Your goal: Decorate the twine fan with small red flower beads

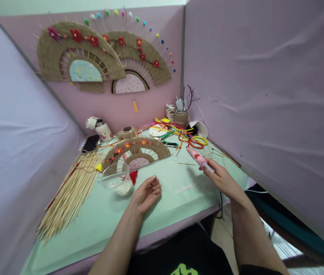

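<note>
In my right hand (219,173) is a pink hot glue gun (198,157) with a clear glue stick at its rear, its nozzle directed away from me over the table. My left hand (147,193) rests palm up near the table's middle, thumb and fingers curled in a pinch; anything between them is too small to make out. Just left of it stands a clear plastic cup (123,187) holding small white bits. A small red piece (133,177) lies behind the cup. Beyond it sits a twine-wrapped fan (162,149) decorated with red and yellow flowers.
A bundle of thin sticks (67,196) covers the table's left side. At the back are a phone (90,143), a toppled bottle (103,130), a twine roll (128,132), colourful pipe cleaners (179,130) and a container of twigs (181,117). Two larger fans (78,51) hang on the pink wall.
</note>
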`<action>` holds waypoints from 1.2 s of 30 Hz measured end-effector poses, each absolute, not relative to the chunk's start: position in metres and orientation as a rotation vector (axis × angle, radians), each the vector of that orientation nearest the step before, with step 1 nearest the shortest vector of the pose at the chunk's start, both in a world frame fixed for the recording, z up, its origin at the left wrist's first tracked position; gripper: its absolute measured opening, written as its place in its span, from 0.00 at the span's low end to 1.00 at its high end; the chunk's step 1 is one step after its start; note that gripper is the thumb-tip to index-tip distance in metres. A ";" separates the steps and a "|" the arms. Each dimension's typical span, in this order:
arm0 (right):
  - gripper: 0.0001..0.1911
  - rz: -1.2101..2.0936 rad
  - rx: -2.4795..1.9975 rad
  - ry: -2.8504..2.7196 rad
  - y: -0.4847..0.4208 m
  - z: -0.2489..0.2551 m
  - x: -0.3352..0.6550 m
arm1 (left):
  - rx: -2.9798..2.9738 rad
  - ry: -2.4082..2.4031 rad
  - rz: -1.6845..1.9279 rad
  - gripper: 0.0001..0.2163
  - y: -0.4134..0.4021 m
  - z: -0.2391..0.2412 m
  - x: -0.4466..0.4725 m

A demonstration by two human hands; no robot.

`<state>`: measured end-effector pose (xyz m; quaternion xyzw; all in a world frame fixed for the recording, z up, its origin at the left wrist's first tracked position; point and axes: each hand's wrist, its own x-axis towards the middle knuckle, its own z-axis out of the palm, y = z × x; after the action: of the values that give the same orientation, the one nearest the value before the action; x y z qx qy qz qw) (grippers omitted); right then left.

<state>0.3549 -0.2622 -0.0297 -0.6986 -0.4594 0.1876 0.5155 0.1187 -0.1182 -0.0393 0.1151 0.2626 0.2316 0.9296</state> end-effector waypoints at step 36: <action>0.23 0.283 -1.712 -0.991 -0.260 -0.059 0.330 | 0.221 0.414 0.498 0.05 -0.097 -0.033 0.170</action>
<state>0.3301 -0.2601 -0.0593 -0.7206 -0.4171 0.1193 0.5409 0.1702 -0.0966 -0.0331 0.1083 0.2032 0.2444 0.9420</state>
